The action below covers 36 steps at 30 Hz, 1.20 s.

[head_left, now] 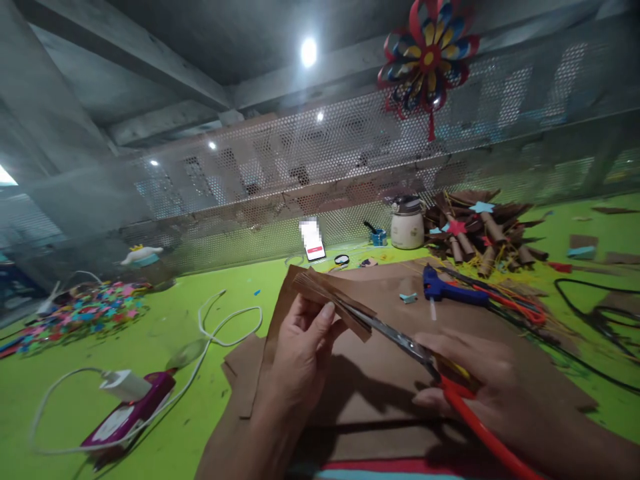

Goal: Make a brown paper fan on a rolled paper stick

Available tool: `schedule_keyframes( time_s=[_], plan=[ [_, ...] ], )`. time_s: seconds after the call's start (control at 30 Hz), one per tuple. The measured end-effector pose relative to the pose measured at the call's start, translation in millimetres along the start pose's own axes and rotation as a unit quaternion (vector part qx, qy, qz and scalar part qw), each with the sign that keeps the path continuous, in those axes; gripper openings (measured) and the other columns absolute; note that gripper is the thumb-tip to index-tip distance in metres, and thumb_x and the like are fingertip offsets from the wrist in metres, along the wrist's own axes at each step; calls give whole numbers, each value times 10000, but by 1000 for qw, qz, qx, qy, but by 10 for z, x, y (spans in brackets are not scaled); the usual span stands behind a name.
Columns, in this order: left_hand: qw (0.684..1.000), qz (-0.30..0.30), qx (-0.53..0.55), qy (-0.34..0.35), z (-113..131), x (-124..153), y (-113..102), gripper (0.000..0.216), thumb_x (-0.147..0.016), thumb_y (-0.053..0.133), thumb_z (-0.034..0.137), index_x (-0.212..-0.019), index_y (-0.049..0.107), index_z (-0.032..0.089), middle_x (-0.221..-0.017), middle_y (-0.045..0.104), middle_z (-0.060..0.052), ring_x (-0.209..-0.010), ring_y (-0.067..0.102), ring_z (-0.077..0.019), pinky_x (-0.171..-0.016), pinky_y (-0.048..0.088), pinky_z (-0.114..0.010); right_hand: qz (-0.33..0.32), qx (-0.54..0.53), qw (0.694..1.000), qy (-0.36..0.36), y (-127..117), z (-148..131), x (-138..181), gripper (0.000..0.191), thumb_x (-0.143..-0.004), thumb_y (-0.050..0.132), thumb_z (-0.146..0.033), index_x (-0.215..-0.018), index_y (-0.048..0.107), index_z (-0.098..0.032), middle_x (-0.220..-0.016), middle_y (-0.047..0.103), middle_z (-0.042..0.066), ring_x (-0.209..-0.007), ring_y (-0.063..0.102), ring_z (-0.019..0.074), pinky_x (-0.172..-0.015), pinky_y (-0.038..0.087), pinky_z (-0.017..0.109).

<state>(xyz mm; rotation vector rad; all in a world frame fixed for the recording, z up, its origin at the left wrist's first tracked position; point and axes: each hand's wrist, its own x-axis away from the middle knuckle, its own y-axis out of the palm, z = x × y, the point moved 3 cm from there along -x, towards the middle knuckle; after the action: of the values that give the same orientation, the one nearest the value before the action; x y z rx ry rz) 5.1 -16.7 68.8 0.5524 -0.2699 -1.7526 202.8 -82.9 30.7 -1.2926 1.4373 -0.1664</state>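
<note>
My left hand [305,347] pinches a strip of brown paper [357,325], folded or layered, between thumb and fingers. My right hand [480,380] is wrapped around the red handles of a pair of scissors [407,343]. The metal blades point left and lie along the paper strip, close to my left fingertips. Whether the blades are parted there is hard to make out. Beneath both hands spreads a large brown paper sheet [370,400], with shadows of the hands on it.
A blue glue gun [453,290] lies behind my right hand. Brown paper rolls with stars [493,230] are heaped at the back right, near a pale jar [407,227]. A lit phone [313,240] leans against the mesh. On the left are a purple power strip [135,407] and colourful stars [100,310].
</note>
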Motion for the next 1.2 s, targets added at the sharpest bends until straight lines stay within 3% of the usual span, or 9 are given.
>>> schedule_keyframes(
  time_s=[0.2,0.5,0.83,1.07,1.2],
  plan=[
    [1000,2,10,16,-2,-9,-38,389,-784,606,90,-1122,580,280,-1025,627,6,-915,583,-120,-796,502,-277,6,-5,1000,-13,-2,-27,12,405,-683,718,-364,-1036,603,-202,-890,695,54,-700,671,181,-553,542,226],
    [1000,-23,20,-6,-38,42,41,436,-760,638,88,-1154,575,264,-1012,654,-22,-896,604,-118,-734,486,-204,-8,-30,999,34,26,-44,-22,379,-684,703,-314,-1040,605,-229,-946,688,58,-775,674,207,-605,551,251],
    [999,-20,35,-25,-49,71,53,421,-756,646,102,-1131,578,281,-1024,660,-3,-837,618,-101,-756,500,-216,-44,-59,997,30,40,-105,-23,299,-757,644,-319,-1031,588,-213,-766,666,16,-624,627,152,-556,514,233],
    [999,-22,31,-30,-52,73,56,448,-751,652,106,-1154,550,271,-1014,662,-14,-853,621,-117,-763,503,-235,-26,-58,997,31,59,-86,1,310,-751,654,-320,-1036,583,-220,-798,671,22,-655,637,165,-585,522,243],
    [998,-44,26,-32,-69,91,98,466,-740,666,129,-1164,525,262,-1038,657,-38,-891,626,-163,-779,510,-301,-26,-56,997,41,41,-85,-24,359,-730,669,-326,-1070,582,-249,-919,681,38,-751,659,192,-619,545,253]
  ],
)
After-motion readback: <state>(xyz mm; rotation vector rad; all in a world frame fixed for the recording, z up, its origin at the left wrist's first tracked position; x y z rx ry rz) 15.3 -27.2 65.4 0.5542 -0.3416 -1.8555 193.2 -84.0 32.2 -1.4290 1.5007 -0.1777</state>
